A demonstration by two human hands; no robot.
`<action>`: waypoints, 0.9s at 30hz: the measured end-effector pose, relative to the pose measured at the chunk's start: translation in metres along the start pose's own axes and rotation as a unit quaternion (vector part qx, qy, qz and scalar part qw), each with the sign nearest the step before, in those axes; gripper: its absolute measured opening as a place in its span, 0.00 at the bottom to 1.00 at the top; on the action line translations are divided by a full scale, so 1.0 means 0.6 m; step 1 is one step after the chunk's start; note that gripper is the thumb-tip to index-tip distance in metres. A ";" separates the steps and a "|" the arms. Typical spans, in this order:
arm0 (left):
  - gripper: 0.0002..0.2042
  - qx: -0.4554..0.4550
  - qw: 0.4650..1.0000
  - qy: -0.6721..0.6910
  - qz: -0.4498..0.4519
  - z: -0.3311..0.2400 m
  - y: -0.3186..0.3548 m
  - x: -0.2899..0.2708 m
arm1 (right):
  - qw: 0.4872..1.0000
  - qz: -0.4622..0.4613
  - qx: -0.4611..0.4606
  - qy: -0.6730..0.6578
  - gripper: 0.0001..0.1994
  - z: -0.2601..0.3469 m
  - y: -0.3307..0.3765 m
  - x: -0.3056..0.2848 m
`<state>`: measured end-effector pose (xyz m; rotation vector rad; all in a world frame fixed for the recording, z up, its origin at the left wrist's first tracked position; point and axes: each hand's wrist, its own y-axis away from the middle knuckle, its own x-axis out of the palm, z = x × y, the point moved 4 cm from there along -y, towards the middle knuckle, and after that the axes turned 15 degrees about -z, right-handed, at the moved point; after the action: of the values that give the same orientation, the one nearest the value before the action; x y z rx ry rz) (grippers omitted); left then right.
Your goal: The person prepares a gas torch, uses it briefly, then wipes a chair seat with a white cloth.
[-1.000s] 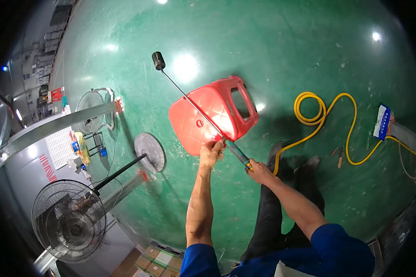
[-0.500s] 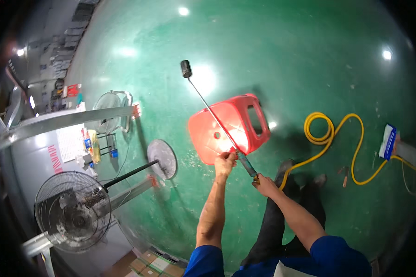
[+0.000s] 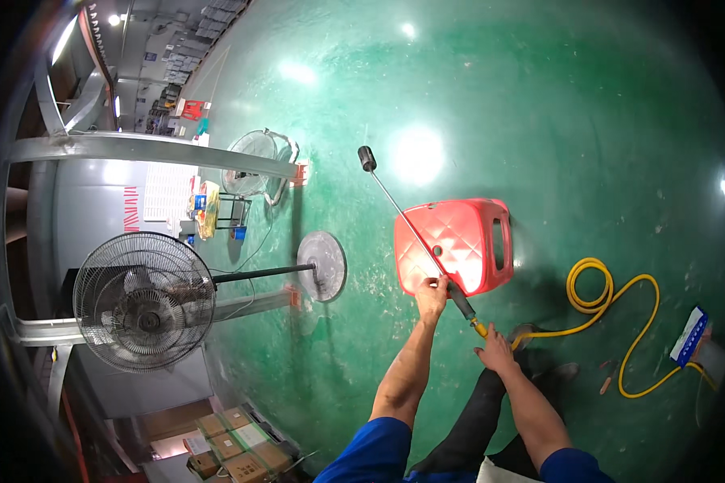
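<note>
Long metal wand (image 3: 413,228), one: we are holding it slantwise over the stool, its black cylindrical head (image 3: 366,158) pointing far left and its dark handle (image 3: 461,300) running near right. Whether the rod is touching the stool, we cannot tell.

Left hand (image 3: 432,296), one: we are gripping the wand with it, fingers closing where the rod is meeting the handle.

Right hand (image 3: 497,350), one: we are keeping it at the handle's near end, beside the coupling (image 3: 479,327) and the yellow hose (image 3: 554,332); how firmly its fingers are closing, we cannot tell.

The hose is trailing right, looping into a coil on the green floor (image 3: 540,145), then winding to the near right, where it is passing beside a blue-and-white packet (image 3: 689,336).

Red plastic stool (image 3: 453,241), one: standing beyond our hands, its quilted seat facing up, its slotted side turning right.

Small wooden-handled tool (image 3: 606,385), one: lying near right, left of the hose.

Pedestal fan (image 3: 145,302), one: occupying the left, its round grey base (image 3: 322,266) showing beside the stool. Smaller fan (image 3: 251,161), one: standing farther off. Cartons (image 3: 242,439), several: sitting near left.
</note>
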<state>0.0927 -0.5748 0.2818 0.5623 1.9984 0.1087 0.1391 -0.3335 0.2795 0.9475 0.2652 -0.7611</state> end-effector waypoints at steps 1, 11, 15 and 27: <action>0.27 -0.010 1.000 -0.004 -0.004 -0.003 0.009 -0.003 | 1.000 -0.010 -0.004 0.000 0.43 -0.002 0.000 -0.001; 0.29 -0.072 0.990 0.113 0.051 0.016 0.015 -0.020 | 0.993 -0.113 -0.002 -0.042 0.30 -0.062 0.048 -0.101; 0.26 -0.148 0.972 0.147 0.109 0.129 0.097 -0.084 | 0.988 -0.127 0.043 -0.080 0.23 -0.184 0.161 -0.109; 0.30 -0.161 0.943 -0.073 0.282 0.213 0.346 -0.206 | 0.839 -0.356 0.372 -0.175 0.20 -0.665 0.624 -0.294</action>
<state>0.3200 -0.4645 0.3858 0.8830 1.5806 0.7103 0.3167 0.2042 0.3785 1.4297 -0.0326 -1.7938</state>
